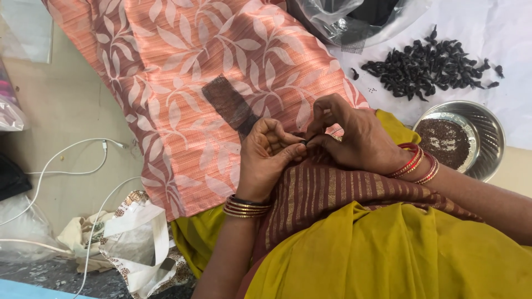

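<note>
My left hand (267, 155) and my right hand (349, 135) meet over my lap, fingertips pinched together on a small dark pod (303, 143). Gold bangles ring my left wrist, red and gold ones my right. A pile of dark dried pods (429, 66) lies on a white sheet at the upper right. Just right of my right wrist stands a steel bowl (487, 135) with small dark seeds in it.
A pink leaf-patterned cloth (210, 72) covers my legs, and yellow-green and maroon striped fabric drapes my lap. A clear plastic bag (354, 22) sits at the top. White cables (72, 160) and a cloth bag (133, 243) lie on the floor to the left.
</note>
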